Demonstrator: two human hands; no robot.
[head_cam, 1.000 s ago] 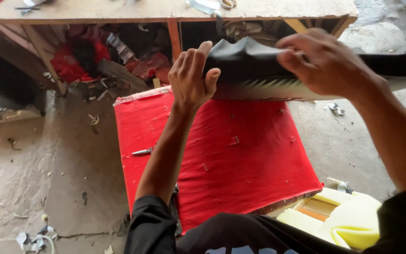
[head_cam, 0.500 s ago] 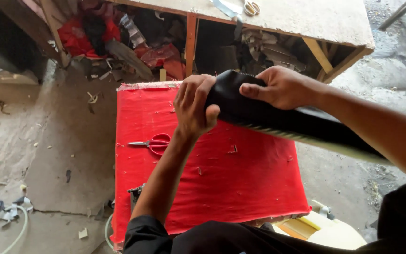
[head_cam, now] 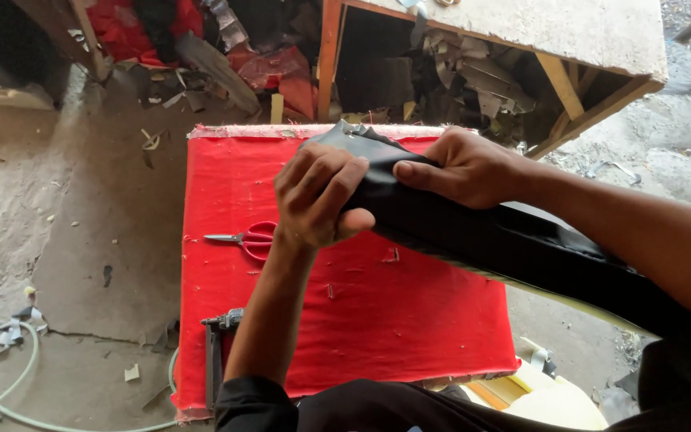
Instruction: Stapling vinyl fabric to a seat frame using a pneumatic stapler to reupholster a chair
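Closer now than before, both hands, left (head_cam: 313,196) and right (head_cam: 461,168), grip the black sheet (head_cam: 473,232), wrapping it over the red cushion (head_cam: 377,320); next needs pulling tight.

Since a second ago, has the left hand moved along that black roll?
Yes. The left hand slid from lying flat near the red board's far edge to gripping the black roll, nearer the scissors.

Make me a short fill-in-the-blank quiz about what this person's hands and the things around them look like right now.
1. Both the left hand and the right hand grip a roll of ____ material.
2. The padded panel under the hands is covered in ____ fabric.
3. The scissors with red handles lie on the panel, beside the ____ hand.

Missing words: black; red; left
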